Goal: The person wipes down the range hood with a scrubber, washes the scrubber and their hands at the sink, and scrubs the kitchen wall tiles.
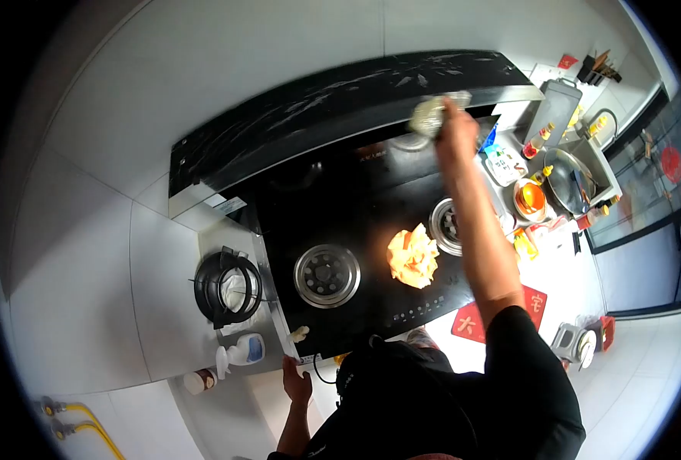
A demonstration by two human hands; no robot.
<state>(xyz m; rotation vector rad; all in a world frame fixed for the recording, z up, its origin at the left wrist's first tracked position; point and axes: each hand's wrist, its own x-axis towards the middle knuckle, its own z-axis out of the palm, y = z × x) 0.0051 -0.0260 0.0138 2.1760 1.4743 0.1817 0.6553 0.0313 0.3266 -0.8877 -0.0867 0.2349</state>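
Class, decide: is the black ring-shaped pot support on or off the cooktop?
Off: the pot support sits beside the cooktop, whose left burner shows no support over it.

The cooktop [344,218] is black, the crumpled cloth [413,257] orange, the panel [340,96] white-veined black

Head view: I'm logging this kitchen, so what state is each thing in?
Right hand, closed on a pale wad
Left hand, loosely open near the cooktop
Orange cloth, crumpled
Left burner, bare, no flame visible
Black pan support, off the cooktop
Spray bottle, seemingly upright
Wok, uncovered
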